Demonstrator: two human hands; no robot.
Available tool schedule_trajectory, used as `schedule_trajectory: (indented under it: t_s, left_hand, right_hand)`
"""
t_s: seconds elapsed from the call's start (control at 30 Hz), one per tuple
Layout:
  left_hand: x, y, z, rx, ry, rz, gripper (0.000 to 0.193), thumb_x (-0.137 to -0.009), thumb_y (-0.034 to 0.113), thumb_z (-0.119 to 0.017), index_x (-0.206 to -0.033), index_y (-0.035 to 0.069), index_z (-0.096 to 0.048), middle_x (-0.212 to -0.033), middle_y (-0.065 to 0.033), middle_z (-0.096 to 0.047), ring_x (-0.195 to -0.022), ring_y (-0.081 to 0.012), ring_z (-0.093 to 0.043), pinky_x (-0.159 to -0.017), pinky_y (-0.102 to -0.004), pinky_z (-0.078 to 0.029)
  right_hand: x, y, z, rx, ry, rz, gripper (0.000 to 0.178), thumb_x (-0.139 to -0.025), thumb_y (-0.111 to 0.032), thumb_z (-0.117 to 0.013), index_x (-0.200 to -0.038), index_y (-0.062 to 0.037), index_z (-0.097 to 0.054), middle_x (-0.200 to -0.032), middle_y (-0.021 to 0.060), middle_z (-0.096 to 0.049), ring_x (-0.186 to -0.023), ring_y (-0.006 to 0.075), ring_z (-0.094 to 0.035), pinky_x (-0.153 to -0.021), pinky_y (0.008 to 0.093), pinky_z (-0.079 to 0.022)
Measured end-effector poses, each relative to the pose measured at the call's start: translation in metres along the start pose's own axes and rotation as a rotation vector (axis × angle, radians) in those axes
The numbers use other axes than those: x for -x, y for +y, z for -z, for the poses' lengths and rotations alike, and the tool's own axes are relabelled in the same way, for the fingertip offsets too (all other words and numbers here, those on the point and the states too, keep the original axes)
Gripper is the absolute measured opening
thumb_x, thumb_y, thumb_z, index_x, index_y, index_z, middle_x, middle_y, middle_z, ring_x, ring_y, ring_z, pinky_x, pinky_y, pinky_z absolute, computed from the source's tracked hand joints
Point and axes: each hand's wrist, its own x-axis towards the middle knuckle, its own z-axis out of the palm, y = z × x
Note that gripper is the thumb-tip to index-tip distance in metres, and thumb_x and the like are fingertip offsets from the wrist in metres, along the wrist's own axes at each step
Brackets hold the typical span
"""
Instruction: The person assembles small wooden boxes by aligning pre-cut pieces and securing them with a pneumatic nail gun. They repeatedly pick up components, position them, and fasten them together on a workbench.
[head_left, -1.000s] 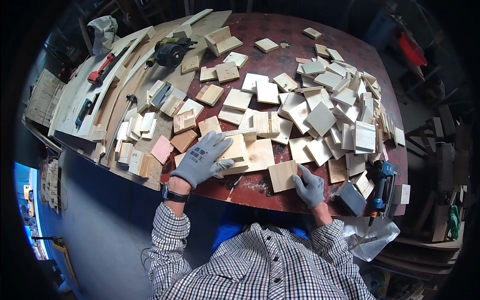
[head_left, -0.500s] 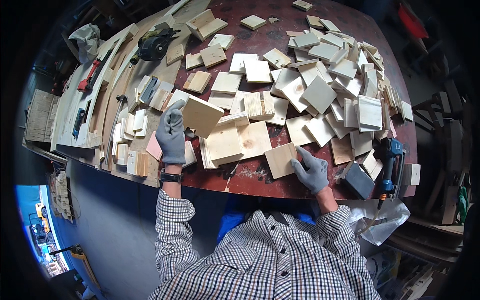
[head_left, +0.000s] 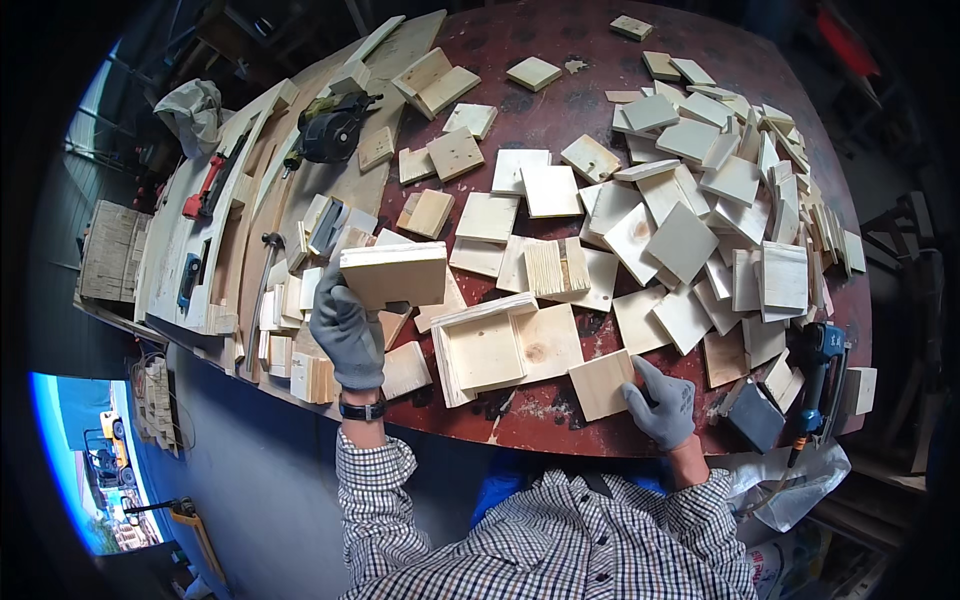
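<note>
While a thick square wooden block (head_left: 393,275) is held up off the table, it is gripped at its lower left edge by the gloved left hand (head_left: 347,335), fingers clenched around it. Just to its right, an open-topped wooden tray (head_left: 497,350) is seen lying flat on the dark red tabletop (head_left: 560,420). Beside the tray, a small square board (head_left: 603,385) is pinched at its right edge by the gloved right hand (head_left: 662,403). Loose wooden squares (head_left: 690,200) are scattered beyond, and a blue power tool (head_left: 818,380) is lying at the right.
</note>
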Motion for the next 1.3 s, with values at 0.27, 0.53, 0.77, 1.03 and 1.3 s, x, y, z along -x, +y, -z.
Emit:
schedule_trajectory:
  t_s: [0.27, 0.53, 0.77, 1.03, 1.3]
  left_hand:
    - [-0.061, 0.000, -0.034, -0.289, -0.020, -0.113, 0.046, -0.102, 0.026, -0.068, -0.136, -0.004, -0.062, -0.135, -0.0135, -0.067, -0.123, -0.0232, -0.065, -0.110, -0.0392, -0.055]
    - [-0.143, -0.064, -0.119, -0.649, -0.542, -0.527, 0.041, -0.090, 0.021, -0.081, -0.127, 0.007, -0.071, -0.117, -0.0130, -0.074, -0.105, -0.0279, -0.073, -0.090, -0.0359, -0.058]
    - [-0.159, -0.144, -0.180, -0.708, -0.681, -0.605, 0.030, -0.092, 0.013, -0.076, -0.121, 0.007, -0.070, -0.123, -0.0122, -0.070, -0.114, -0.0342, -0.067, -0.099, -0.0407, -0.056]
    - [-0.136, -0.125, -0.142, -0.864, -0.881, -0.256, 0.062, -0.087, 0.031, -0.081, -0.141, 0.011, -0.059, -0.145, -0.0140, -0.058, -0.140, -0.0365, -0.050, -0.119, -0.0455, -0.041]
    - [-0.107, -0.111, -0.094, -0.902, -1.185, -0.135, 0.076, -0.090, 0.038, -0.078, -0.154, 0.009, -0.049, -0.159, -0.0157, -0.046, -0.151, -0.0336, -0.038, -0.125, -0.0437, -0.033]
  right_hand:
    - [-0.007, -0.003, 0.005, -0.020, -0.075, -0.035, 0.044, -0.083, -0.014, -0.080, -0.124, 0.0012, -0.070, -0.066, 0.0127, -0.061, -0.053, 0.0278, -0.061, -0.054, 0.0364, -0.047]
    - [-0.010, -0.005, 0.005, 0.010, -0.111, -0.068, 0.044, -0.081, -0.014, -0.080, -0.121, 0.0016, -0.071, -0.066, 0.0118, -0.060, -0.052, 0.0276, -0.061, -0.054, 0.0359, -0.047]
    - [-0.011, -0.003, 0.004, 0.031, -0.132, -0.069, 0.045, -0.080, -0.017, -0.082, -0.120, 0.0010, -0.071, -0.064, 0.0107, -0.062, -0.052, 0.0277, -0.062, -0.053, 0.0368, -0.048]
    - [-0.014, -0.004, 0.007, 0.044, -0.142, -0.074, 0.047, -0.079, -0.017, -0.082, -0.120, 0.0020, -0.071, -0.066, 0.0102, -0.063, -0.052, 0.0269, -0.063, -0.053, 0.0363, -0.048]
    - [-0.010, -0.002, 0.003, 0.023, -0.143, -0.074, 0.047, -0.079, -0.017, -0.082, -0.120, 0.0015, -0.071, -0.066, 0.0099, -0.063, -0.052, 0.0267, -0.062, -0.053, 0.0363, -0.047]
